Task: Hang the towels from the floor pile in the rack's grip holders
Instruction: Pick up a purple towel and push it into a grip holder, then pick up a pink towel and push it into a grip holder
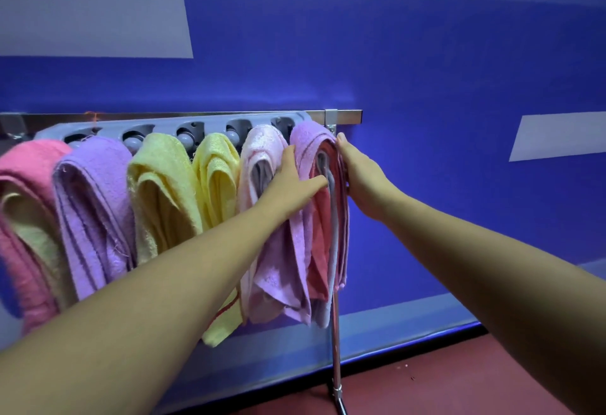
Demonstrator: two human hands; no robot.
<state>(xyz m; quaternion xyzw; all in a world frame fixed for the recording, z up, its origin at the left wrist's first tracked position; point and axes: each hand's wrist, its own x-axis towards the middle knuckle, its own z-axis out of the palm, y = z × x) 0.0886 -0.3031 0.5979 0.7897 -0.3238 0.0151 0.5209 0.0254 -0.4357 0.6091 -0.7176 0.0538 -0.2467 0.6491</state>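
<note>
A grey rack [170, 126] with round grip holders hangs on a metal rail [347, 115]. Several towels hang from it: pink [26, 165], purple [95, 185], yellow [160, 178], a second yellow [218, 168], pale pink [259, 155], and at the right end a lilac towel [306, 139] folded around red and grey cloth. My left hand [295, 181] presses the lilac towel's left side, thumb across its front. My right hand [357, 172] lies flat against its right side, thumb near the top. The floor pile is out of view.
A chrome stand pole [335, 349] runs down from the rail's right end to the red floor [442, 378]. A blue wall with pale grey panels is close behind the rack. Open wall lies right of the rail.
</note>
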